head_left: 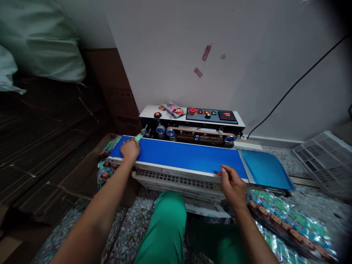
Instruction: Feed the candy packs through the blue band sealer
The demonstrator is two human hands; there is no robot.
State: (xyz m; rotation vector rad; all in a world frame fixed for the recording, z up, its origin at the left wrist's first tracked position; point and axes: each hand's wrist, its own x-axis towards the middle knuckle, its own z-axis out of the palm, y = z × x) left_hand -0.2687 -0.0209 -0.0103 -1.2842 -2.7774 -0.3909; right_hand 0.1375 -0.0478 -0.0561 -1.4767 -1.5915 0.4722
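Note:
A sealing machine with a control panel stands against the wall, and a blue conveyor belt runs along its front. At the belt's left end, my left hand is closed, with a small green packet at its fingertips beside the rollers. My right hand is at the belt's front edge toward the right, thumb and fingers drawn together; what they hold, if anything, is too small to name. A small printed pack lies on top of the machine.
An open cardboard box with printed packets sits at the left. Rows of packaged items lie at the lower right. White crates stand under the belt and at the far right. A black cable hangs along the wall.

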